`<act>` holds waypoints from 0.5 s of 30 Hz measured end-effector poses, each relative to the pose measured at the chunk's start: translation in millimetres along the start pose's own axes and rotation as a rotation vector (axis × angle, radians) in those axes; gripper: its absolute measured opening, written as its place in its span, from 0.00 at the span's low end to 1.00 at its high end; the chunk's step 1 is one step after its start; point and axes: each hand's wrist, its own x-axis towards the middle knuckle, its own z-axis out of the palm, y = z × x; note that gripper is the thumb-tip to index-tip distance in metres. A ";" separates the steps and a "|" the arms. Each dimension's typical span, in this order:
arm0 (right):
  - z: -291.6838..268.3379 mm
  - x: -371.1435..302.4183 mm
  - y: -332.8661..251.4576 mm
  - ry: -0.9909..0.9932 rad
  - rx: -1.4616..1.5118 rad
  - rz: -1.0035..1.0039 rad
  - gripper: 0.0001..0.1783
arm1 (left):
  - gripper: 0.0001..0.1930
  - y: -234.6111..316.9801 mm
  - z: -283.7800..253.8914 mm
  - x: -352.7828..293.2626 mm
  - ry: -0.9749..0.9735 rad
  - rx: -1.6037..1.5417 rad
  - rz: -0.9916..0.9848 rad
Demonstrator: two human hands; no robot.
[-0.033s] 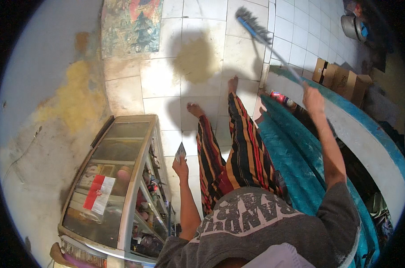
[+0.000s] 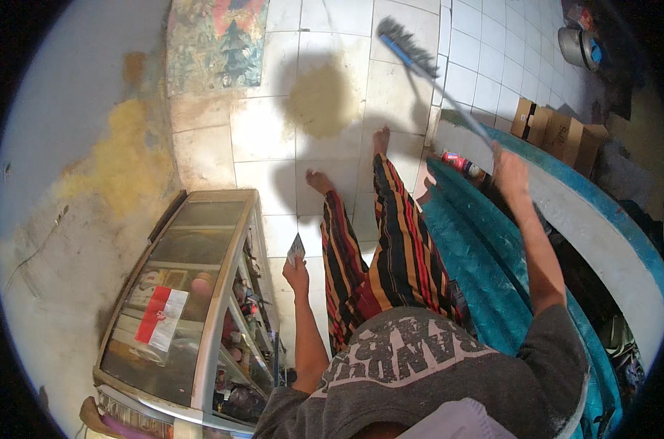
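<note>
My right hand [image 2: 510,174] is closed around the grey handle of a broom [image 2: 408,51], which has a blue head and dark grey bristles. The broom slants away to the upper left, its head over the pale floor tiles beyond my right foot. Whether the bristles touch the tiles I cannot tell. Lower down, beside my striped trouser leg, my left hand [image 2: 296,274] grips a flat, grey, pointed thing [image 2: 296,249]. Its kind does not show. My bare feet stand on the tiles [image 2: 262,132].
Close on the left stands a glass-fronted cabinet [image 2: 189,244] against a stained wall [image 2: 76,219]. To the right are teal fabric [image 2: 471,234] and a low white ledge with a blue edge [image 2: 588,234]. Cardboard boxes [image 2: 559,135] and a metal pot [image 2: 575,47] lie beyond. A patterned mat [image 2: 215,51] lies ahead.
The broom head has shifted slightly left and toward the far side. My right hand has moved a little left and nearer to me. My left hand looks unmoved.
</note>
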 end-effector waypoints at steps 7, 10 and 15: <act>-78.5 -127.3 -15.0 -0.232 0.266 0.163 0.16 | 0.13 9.9 -36.6 -26.8 -0.043 0.021 0.013; -99.8 -160.6 -7.2 -0.048 0.297 0.188 0.16 | 0.14 6.1 -49.1 -10.4 -0.045 0.066 0.061; -23.3 -154.4 16.6 0.056 0.213 0.248 0.14 | 0.14 -7.9 -75.8 -9.4 0.054 -0.010 0.132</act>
